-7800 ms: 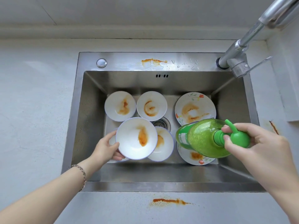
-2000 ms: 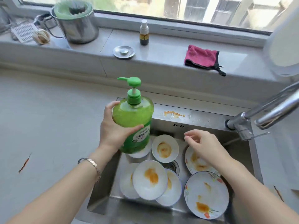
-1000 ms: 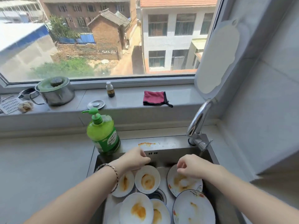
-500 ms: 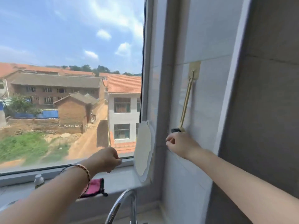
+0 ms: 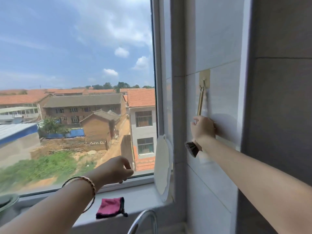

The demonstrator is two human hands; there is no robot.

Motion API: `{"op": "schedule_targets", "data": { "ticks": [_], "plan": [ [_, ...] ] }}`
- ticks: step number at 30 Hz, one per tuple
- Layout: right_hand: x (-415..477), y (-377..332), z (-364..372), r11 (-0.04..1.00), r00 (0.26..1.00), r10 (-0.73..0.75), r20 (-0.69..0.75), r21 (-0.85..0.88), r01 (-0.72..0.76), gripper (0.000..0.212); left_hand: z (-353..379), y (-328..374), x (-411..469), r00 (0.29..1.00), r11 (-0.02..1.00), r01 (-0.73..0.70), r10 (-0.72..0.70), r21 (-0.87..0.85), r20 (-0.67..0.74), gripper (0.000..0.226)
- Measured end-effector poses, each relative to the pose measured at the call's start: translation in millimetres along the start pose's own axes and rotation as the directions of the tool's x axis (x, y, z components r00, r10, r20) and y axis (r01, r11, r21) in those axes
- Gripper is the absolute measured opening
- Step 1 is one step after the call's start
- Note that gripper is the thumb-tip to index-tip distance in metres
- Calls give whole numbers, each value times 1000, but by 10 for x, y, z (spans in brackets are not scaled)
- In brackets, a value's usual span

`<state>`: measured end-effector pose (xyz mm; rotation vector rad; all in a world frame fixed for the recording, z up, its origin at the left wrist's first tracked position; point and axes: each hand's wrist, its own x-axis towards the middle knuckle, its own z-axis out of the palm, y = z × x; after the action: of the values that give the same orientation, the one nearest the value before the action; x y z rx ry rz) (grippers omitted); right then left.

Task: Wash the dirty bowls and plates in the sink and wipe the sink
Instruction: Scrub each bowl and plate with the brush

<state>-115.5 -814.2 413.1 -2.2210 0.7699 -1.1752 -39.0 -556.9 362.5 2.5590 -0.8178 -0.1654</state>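
My right hand (image 5: 203, 128) grips the lower part of a dish brush (image 5: 200, 102) with a long wooden handle. The brush hangs from a gold hook (image 5: 204, 80) on the white tiled wall. Its dark bristles (image 5: 192, 148) stick out below my wrist. My left hand (image 5: 116, 168) hovers in front of the window with loosely curled fingers and holds nothing. The sink, bowls and plates are out of view below.
A pink cloth (image 5: 110, 206) lies on the window sill. A white board (image 5: 162, 168) leans against the window frame. The curved tap (image 5: 143, 220) rises at the bottom edge. A pot lid (image 5: 6, 200) shows at the far left.
The soap bottle was set down beside the sink and the view rose to the wall. My right hand has closed round the hanging brush, and its bristles now show below the hand.
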Motion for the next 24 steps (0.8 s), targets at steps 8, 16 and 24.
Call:
{"op": "schedule_targets", "data": {
  "ticks": [8, 16, 24],
  "plan": [
    [-10, -192, -308, 974, 975, -117, -188, 168, 149, 23, 35, -189, 31, 999, 1000, -6, 5, 13, 42, 11],
    [-912, -181, -290, 921, 929, -251, 273, 362, 142, 32, 437, -500, -289, 997, 999, -12, 15, -41, 78, 10],
    [-2814, 586, 429, 988, 538, -153, 829, 120, 95, 16, 1595, -1717, -1451, 956, 992, 124, -129, 37, 263, 6]
  ]
}}
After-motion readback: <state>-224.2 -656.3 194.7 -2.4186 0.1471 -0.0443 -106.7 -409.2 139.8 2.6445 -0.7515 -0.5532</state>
